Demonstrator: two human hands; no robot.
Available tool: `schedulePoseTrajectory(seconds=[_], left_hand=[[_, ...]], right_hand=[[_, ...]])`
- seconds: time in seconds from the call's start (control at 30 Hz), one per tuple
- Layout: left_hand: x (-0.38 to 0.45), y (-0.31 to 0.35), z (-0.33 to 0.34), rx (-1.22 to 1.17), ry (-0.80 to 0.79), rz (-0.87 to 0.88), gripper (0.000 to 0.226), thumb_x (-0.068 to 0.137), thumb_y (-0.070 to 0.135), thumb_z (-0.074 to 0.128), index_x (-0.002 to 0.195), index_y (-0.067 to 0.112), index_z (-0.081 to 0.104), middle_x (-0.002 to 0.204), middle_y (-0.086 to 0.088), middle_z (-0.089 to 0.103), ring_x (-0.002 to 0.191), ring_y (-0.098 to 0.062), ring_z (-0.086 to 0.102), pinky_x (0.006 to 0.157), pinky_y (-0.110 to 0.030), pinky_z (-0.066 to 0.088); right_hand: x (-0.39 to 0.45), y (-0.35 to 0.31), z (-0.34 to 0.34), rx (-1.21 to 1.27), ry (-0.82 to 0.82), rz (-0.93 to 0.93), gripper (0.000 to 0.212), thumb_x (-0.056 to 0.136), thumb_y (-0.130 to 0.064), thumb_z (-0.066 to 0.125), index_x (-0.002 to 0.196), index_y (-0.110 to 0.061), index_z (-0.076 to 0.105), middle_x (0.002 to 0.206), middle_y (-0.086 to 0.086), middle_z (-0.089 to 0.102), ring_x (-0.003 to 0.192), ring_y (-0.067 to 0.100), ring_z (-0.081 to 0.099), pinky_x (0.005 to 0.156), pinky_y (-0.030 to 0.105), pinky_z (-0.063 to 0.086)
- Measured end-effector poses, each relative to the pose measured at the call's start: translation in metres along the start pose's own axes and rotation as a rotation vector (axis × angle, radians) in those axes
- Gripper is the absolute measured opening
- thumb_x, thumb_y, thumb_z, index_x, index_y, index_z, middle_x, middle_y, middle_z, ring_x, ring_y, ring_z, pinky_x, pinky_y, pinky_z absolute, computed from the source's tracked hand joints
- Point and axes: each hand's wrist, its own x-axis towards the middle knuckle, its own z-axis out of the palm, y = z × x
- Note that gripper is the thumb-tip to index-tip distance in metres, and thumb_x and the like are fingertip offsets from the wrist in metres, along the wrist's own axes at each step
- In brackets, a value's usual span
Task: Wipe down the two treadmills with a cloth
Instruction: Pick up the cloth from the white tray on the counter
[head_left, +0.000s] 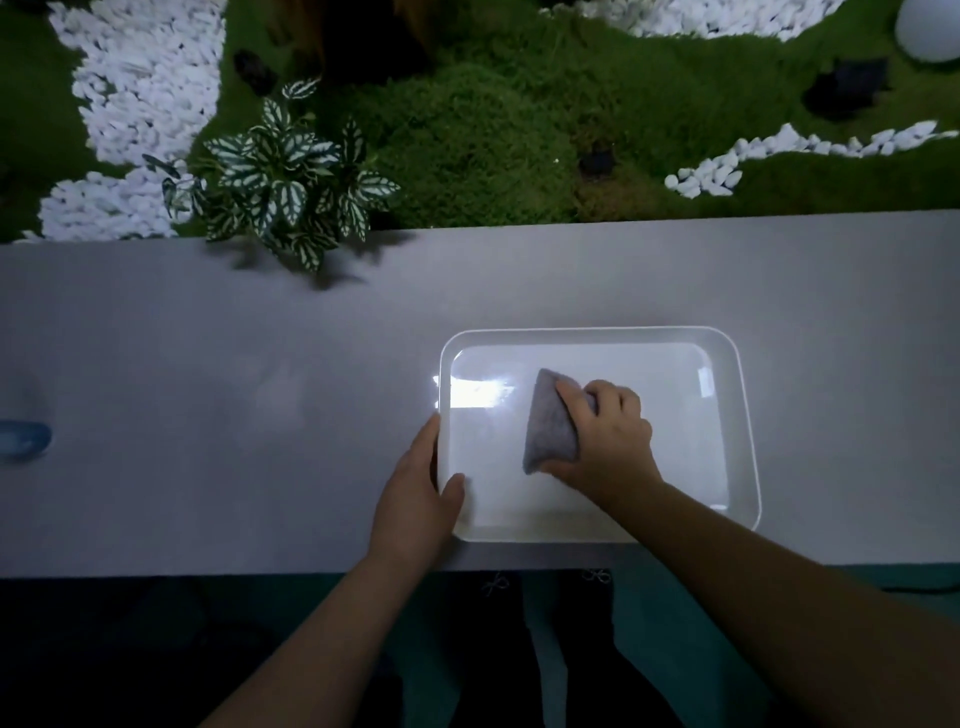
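Observation:
A white rectangular tray (737, 415) lies on a grey counter (208, 389), near its front edge. My right hand (608, 436) grips a folded grey cloth (550, 426) and presses it onto the tray's inner floor, left of centre. My left hand (421, 493) holds the tray's left rim, with the thumb hooked over the edge at the near-left corner. No treadmill is in view.
Behind the counter lies a bed of green moss (493, 130) with white pebbles (140, 78) and a striped-leaf plant (285, 182) overhanging the counter's back edge. A blue object (23, 439) sits at the far left of the counter. A white globe (930, 26) stands top right.

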Motion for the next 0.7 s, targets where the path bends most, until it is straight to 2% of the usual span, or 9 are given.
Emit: schedulePoseTrajectory(seconds=[0.07,0.13,0.27,0.37,0.47,0.57,0.7], left_hand=[[0.001,0.0,-0.003,-0.017,-0.02,-0.008,0.07,0.088,0.018,0.058,0.143,0.047,0.026,0.133,0.017,0.054,0.115,-0.009,0.054,0.095,-0.033,0.048],[0.001,0.002,-0.007,-0.025,-0.05,-0.036,0.064,0.088,0.018,0.056,0.141,0.045,0.032,0.127,0.018,0.057,0.112,-0.008,0.056,0.091,-0.029,0.047],[-0.008,0.014,-0.025,0.015,-0.035,-0.062,0.046,0.088,0.019,0.058,0.133,0.03,0.05,0.119,0.016,0.057,0.111,-0.009,0.056,0.09,-0.025,0.042],[-0.023,0.03,-0.047,-0.003,-0.006,-0.111,0.039,0.09,0.02,0.06,0.129,0.02,0.054,0.112,0.008,0.057,0.098,-0.008,0.054,0.084,-0.02,0.037],[-0.044,0.042,-0.07,0.022,0.017,-0.115,0.037,0.091,0.024,0.059,0.127,0.021,0.055,0.112,0.004,0.059,0.092,-0.012,0.056,0.083,-0.023,0.041],[-0.071,0.055,-0.091,0.025,0.051,-0.1,0.034,0.089,0.028,0.059,0.123,0.026,0.057,0.106,0.011,0.06,0.088,-0.012,0.058,0.083,-0.026,0.046],[-0.112,0.075,-0.111,0.025,0.09,-0.059,0.032,0.088,0.031,0.063,0.12,0.028,0.058,0.103,0.014,0.06,0.081,-0.007,0.056,0.079,-0.024,0.046]], right_hand=[[0.002,-0.001,0.0,0.039,-0.021,0.009,0.078,0.072,-0.048,0.071,0.139,-0.021,0.04,0.115,0.008,0.053,0.101,0.026,0.047,0.074,0.034,0.051],[0.004,-0.003,-0.007,0.113,-0.117,0.06,0.058,0.081,-0.03,0.06,0.136,-0.021,0.041,0.112,0.006,0.053,0.098,0.023,0.046,0.077,0.03,0.046],[-0.002,-0.01,-0.043,0.372,-0.283,0.2,0.032,0.076,-0.032,0.051,0.108,-0.026,0.055,0.092,0.001,0.058,0.081,0.021,0.056,0.076,0.041,0.055],[-0.022,-0.015,-0.08,0.406,-0.274,0.193,0.02,0.076,-0.033,0.047,0.092,-0.028,0.058,0.085,-0.004,0.062,0.076,0.017,0.06,0.072,0.037,0.054],[-0.048,-0.023,-0.123,0.434,-0.252,0.205,0.018,0.079,-0.029,0.05,0.096,-0.029,0.058,0.086,-0.006,0.063,0.077,0.014,0.06,0.062,0.028,0.046],[-0.073,-0.032,-0.162,0.523,-0.226,0.216,0.028,0.079,-0.022,0.054,0.106,-0.032,0.056,0.097,-0.009,0.061,0.084,0.011,0.059,0.062,0.021,0.042],[-0.106,-0.045,-0.205,0.673,-0.148,0.175,0.04,0.083,-0.016,0.061,0.118,-0.031,0.049,0.097,-0.012,0.062,0.082,-0.004,0.058,0.061,0.012,0.041]])
